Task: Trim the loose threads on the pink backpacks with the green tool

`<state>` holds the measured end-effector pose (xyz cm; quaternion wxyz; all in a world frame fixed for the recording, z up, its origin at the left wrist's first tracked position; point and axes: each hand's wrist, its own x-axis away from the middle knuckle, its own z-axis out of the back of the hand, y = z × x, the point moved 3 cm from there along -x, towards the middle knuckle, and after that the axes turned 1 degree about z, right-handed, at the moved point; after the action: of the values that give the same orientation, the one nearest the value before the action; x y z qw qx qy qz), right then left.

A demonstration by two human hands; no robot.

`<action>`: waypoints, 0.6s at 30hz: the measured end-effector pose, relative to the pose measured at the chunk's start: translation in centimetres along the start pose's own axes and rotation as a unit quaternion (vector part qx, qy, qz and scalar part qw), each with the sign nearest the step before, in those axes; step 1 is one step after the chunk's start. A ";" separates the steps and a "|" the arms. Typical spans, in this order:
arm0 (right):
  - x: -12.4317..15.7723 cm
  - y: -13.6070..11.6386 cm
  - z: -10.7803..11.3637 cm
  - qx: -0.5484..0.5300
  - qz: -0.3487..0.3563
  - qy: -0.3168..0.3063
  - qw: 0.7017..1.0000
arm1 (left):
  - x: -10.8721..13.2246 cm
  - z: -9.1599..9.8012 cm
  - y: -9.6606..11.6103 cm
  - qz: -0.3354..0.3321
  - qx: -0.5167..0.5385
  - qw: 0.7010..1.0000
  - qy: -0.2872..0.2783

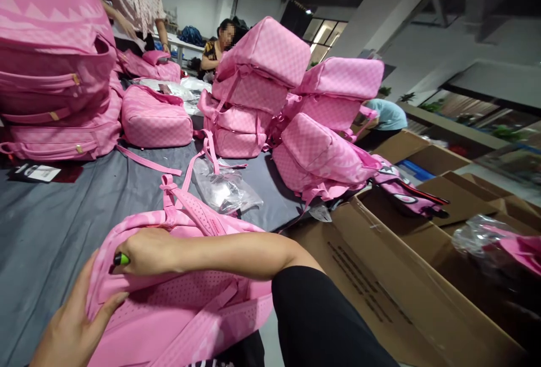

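Observation:
A pink backpack (131, 330) with dotted back padding and shoulder straps lies in front of me at the near edge of the table. My left hand (70, 322) grips its left rim, thumb on the near side and fingers hidden behind. Over the upper part of the pack, my right hand (150, 251) is closed around a small tool with a green-and-black end (122, 259). The rest of that tool is hidden in the fist, so its kind does not show. My right forearm reaches across the bag from the right.
Pink backpacks are stacked at left (59, 74) and centre (262, 57), with more at right (325, 153). Clear plastic bags (228, 189) lie on the grey-covered table (46, 237). Open cardboard boxes (397, 277) stand to the right. Several people (135, 0) are farther back.

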<state>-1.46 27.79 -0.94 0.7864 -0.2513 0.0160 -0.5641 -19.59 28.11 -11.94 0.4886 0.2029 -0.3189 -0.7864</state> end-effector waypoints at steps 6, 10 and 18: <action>1.6 0.1 0.5 -0.002 0.027 0.016 1.000 | 0.4 0.8 2.0 -0.022 0.011 1.000 0.015; 3.1 1.3 0.7 -0.072 0.134 0.018 0.988 | 0.6 0.8 2.6 -0.024 0.021 0.999 0.005; 2.7 -0.3 -0.4 0.184 0.190 0.029 0.964 | 1.1 0.6 3.1 -0.041 0.061 0.997 -0.005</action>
<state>-0.85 25.20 -0.47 0.9108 -0.0780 -0.0177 -0.4050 -18.46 26.33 -9.31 0.4413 0.2413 -0.3597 -0.7859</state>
